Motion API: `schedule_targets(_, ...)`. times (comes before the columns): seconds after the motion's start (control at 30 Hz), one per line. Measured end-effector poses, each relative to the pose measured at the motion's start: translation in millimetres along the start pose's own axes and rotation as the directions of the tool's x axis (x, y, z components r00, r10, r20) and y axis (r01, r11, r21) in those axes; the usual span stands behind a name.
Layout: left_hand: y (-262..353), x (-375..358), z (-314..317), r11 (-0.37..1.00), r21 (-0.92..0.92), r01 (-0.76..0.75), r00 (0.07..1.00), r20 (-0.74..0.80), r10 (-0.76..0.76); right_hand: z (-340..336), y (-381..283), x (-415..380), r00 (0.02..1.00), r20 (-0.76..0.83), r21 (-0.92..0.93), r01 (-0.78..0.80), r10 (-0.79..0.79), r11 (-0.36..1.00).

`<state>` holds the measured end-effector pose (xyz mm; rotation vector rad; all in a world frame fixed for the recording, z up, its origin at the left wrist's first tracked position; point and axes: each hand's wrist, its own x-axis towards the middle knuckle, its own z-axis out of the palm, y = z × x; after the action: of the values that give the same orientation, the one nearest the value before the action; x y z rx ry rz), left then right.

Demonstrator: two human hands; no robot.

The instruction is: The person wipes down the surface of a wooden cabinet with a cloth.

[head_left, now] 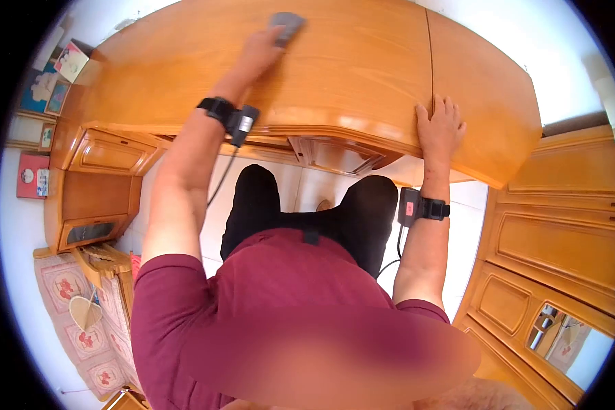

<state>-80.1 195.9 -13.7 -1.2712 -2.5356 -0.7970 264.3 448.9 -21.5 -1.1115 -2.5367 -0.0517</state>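
Note:
My left hand [260, 53] reaches across the glossy wooden desk top [348, 75], closed around a small grey object [288, 26] that lies against the surface near the far edge. Motion blurs the object, so its exact kind is unclear. Close to the desk's near edge on the right, my right hand [442, 128] rests palm down with its fingers apart, beside the dark seam in the wood. It holds nothing. Each wrist wears a black strap with a small box and a cable.
Wooden cabinets [547, 239] stand on the right. Framed pictures [44, 89] and a red box-like item [33, 176] are at the far left. Below them, a patterned cover [65, 287] bears a woven fan [85, 313]. My knees are under the desk's near edge.

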Motion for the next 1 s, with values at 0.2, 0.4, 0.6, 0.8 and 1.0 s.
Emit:
schedule_targets(0.2, 141, 17, 54, 0.918, -0.018, -0.397, 0.892, 0.228, 0.390, 2, 1, 0, 0.999, -0.046, 0.041, 0.029, -0.028, 0.999)
schedule_targets(0.4, 74, 25, 43, 0.958, 0.044, -0.285, 0.953, 0.118, 0.278, 4, 3, -1, 0.997, -0.069, 0.081, 0.034, -0.028, 0.996)
schedule_targets(0.6, -144, 10, -37, 0.923, 0.371, 0.105, 0.994, 0.000, -0.113, 4, 2, 1, 0.999, -0.036, 0.097, 0.018, -0.015, 0.995)
schedule_targets(0.8, -297, -63, -123, 0.753, 0.507, 0.419, 0.902, -0.140, -0.408, -2, -1, 1, 1.000, 0.002, 0.047, 0.003, -0.003, 0.999)
schedule_targets(1.0, -280, -22, -106, 0.696, 0.656, 0.292, 0.930, -0.026, -0.366, 2, -5, -1, 0.999, -0.021, 0.001, 0.030, -0.030, 1.000)
